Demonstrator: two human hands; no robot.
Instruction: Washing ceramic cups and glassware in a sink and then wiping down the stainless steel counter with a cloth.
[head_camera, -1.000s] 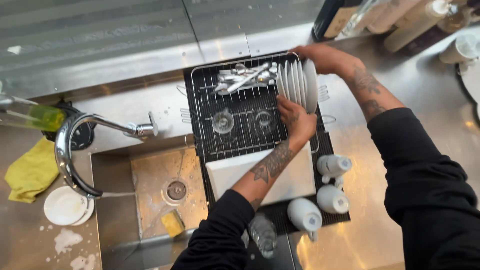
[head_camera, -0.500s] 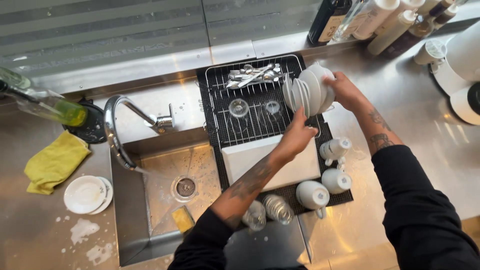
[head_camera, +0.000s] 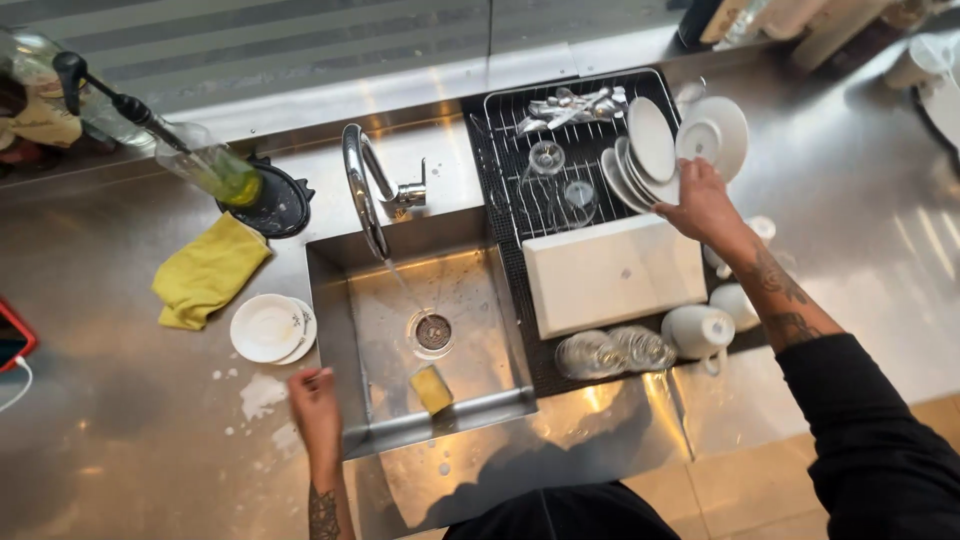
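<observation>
Right hand (head_camera: 700, 205) has its grip closed on a stack of white plates (head_camera: 650, 150) standing on edge in the black dish rack (head_camera: 510, 260), fingers curled around the lower rims — the plates lean toward the far end of the rack, with two more white plates (head_camera: 715, 135) just beyond them. Left hand (head_camera: 315, 405) rests on the steel table (head_camera: 120, 440) at the near left corner of the sink (head_camera: 330, 350), holding nothing that can be seen; its fingers are loosely bent, touching the wet surface beside some white suds (head_camera: 262, 395).

Inside the rack, a pile of cutlery (head_camera: 575, 103) lies at the far end, two upturned glasses (head_camera: 560, 180) sit on the wires, and a white rectangular tray (head_camera: 612, 272) lies across the middle. White mugs (head_camera: 697, 330) and clear glasses (head_camera: 610, 350) stand at the near end. A thin stream runs from the tap (head_camera: 362, 190) into the sink, where a yellow sponge (head_camera: 432, 388) lies near the drain. Left of the sink sit two small white saucers (head_camera: 270, 328) and a yellow cloth (head_camera: 207, 270).
</observation>
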